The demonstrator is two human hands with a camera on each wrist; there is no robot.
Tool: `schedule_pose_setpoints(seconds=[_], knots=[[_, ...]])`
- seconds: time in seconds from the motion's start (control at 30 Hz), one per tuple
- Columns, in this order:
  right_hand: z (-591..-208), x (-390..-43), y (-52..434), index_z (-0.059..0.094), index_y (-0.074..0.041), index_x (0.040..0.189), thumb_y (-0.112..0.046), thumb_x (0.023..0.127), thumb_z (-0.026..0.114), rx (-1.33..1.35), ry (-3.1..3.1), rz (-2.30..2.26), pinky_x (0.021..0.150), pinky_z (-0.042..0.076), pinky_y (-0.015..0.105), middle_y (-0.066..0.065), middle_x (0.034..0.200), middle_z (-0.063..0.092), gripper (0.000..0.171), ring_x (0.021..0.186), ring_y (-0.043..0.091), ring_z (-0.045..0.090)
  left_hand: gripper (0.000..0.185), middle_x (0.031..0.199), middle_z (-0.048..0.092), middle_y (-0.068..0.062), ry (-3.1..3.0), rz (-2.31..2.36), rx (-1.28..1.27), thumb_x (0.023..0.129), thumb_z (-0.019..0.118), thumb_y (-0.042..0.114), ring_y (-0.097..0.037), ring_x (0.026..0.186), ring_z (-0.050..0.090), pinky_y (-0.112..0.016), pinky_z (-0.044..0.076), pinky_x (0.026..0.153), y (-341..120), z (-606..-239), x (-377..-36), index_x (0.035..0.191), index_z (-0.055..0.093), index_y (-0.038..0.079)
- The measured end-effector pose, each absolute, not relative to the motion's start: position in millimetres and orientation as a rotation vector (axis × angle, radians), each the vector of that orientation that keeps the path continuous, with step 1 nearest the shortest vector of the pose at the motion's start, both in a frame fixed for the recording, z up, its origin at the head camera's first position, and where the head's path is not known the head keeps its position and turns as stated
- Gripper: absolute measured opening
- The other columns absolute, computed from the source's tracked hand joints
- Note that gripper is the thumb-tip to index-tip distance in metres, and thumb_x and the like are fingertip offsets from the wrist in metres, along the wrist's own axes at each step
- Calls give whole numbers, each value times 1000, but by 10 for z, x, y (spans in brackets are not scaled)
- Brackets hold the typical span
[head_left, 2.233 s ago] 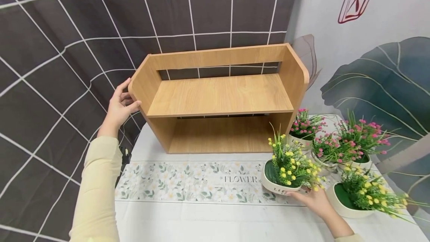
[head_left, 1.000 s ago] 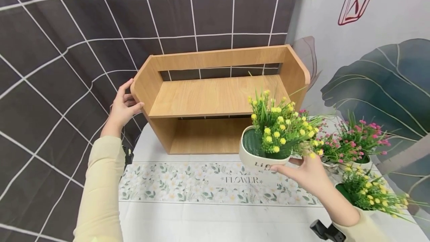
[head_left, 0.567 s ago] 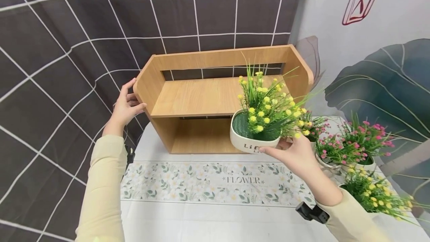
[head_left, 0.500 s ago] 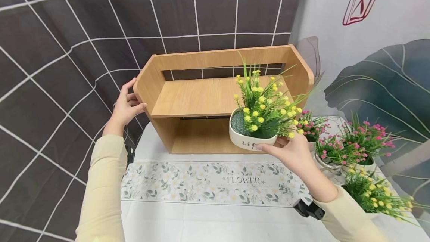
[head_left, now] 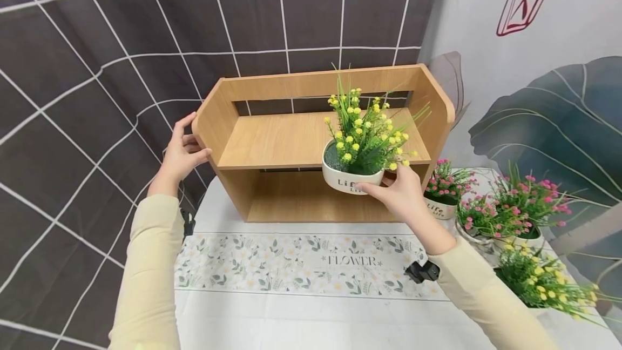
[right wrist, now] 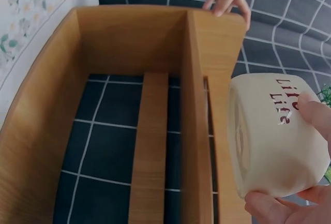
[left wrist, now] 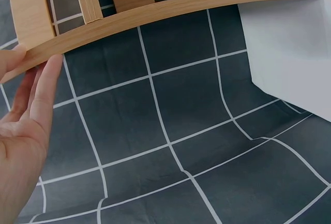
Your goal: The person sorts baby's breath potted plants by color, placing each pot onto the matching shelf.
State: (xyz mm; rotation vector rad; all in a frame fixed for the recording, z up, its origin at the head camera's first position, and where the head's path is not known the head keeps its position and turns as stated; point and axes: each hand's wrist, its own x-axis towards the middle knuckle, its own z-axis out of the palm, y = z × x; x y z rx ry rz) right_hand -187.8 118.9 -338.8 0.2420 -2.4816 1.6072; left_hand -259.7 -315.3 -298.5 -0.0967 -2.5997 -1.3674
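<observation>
While the left hand (head_left: 181,154) lies with straight fingers against the outer face of the wooden shelf's (head_left: 316,142) left side panel, thumb hooked over its front edge, it looks set to steady the unit on the worktop (head_left: 291,317). At centre frame the right hand (head_left: 400,193) grips the white pot of yellow flowers (head_left: 357,147), fingers curled under its base and thumb on the printed front wall. That grip keeps the pot upright and leaves the stems free. The pot hangs at the front lip of the upper board, right of its middle; the right wrist view shows its base just beside the board's edge (right wrist: 220,146), whether touching I cannot tell. Room above is good: the upper board is bare, bounded by the back rail and the right side panel close by. At lower right, pink flower pots (head_left: 449,190) and another yellow pot (head_left: 539,285) crowd the worktop beside the shelf.
</observation>
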Motion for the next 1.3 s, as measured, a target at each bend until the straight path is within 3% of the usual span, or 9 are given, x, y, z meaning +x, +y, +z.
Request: schedule_pose_setpoints(seconds=[0.2,0.37,0.6,0.77,1.03,1.2,1.3], knots=[[-3427,-2031,1140,41,-5,137,-23,72,83,233,-2499,1580,94,49,39,18,131,53,79,119,32,54,95,137,41,-32,-2603,-1371,-94,83,65,-5,-45,119,48,-42,52,85,-3153,-3001,-2611,152,10,28],[-3442,-2159,1092,46,-4,133,-21,70,84,237,-2466,1533,89,52,40,19,125,56,75,113,33,58,95,137,41,-32,-2599,-1372,-90,82,64,-6,-45,120,48,-44,52,86,-3155,-2991,-2626,152,10,28],[-3443,-2299,1044,43,-5,136,-17,72,82,284,-2406,1605,89,52,42,16,128,53,76,115,33,56,92,136,41,-33,-2591,-1367,-107,83,62,-9,-46,118,49,-14,53,68,-3156,-2987,-2619,152,10,25],[-3441,-2390,1018,40,-3,138,-18,74,81,261,-2425,1628,95,49,43,17,131,50,78,120,33,51,91,135,41,-34,-2575,-1357,-134,82,60,-11,-47,118,49,-8,49,64,-3160,-3008,-2622,151,11,23],[-3391,-2516,1018,39,3,133,-21,76,79,281,-2516,1549,97,47,46,24,126,53,73,118,36,53,91,134,42,-34,-2589,-1318,-128,82,60,-11,-47,118,50,-18,54,71,-3164,-3003,-2614,151,11,23],[-3354,-2578,1038,36,0,139,-21,76,79,308,-2546,1526,94,48,48,24,127,53,79,116,37,53,91,133,43,-34,-2586,-1304,-134,81,60,-10,-48,117,50,-49,52,86,-3130,-2987,-2604,150,11,23],[-3358,-2620,1035,36,1,138,-21,77,79,332,-2562,1510,93,49,48,25,127,53,78,116,38,53,91,133,43,-35,-2584,-1305,-128,82,60,-10,-48,117,49,-58,46,90,-3120,-2994,-2601,151,11,23]])
